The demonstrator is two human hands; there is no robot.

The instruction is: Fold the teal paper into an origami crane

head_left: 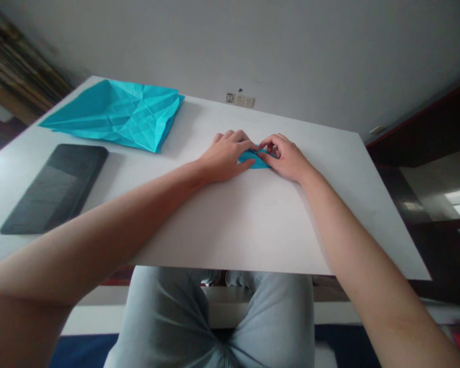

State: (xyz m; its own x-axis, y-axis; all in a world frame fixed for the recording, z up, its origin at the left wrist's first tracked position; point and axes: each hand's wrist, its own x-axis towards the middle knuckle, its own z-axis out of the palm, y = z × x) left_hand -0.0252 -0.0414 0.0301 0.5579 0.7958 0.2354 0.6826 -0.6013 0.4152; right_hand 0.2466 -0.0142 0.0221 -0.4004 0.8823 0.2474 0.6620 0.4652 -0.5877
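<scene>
Left hand (pixel 225 157) and right hand (pixel 282 157) together, fingertips pinching a small folded turquoise paper (pixel 253 161) on the bench (pixel 230 225). Larger creased turquoise sheet (pixel 115 115) lying flat, well apart, already heavily creased.

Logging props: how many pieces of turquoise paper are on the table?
2: a large creased sheet far left, and a small folded piece between the left hand and right hand.

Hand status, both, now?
Left hand: closed, pinching small folded blue paper.
Right hand: closed, pinching the same paper.

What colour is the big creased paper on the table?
Bright turquoise paper with crisscrossing creases, seen in the head view.
</scene>
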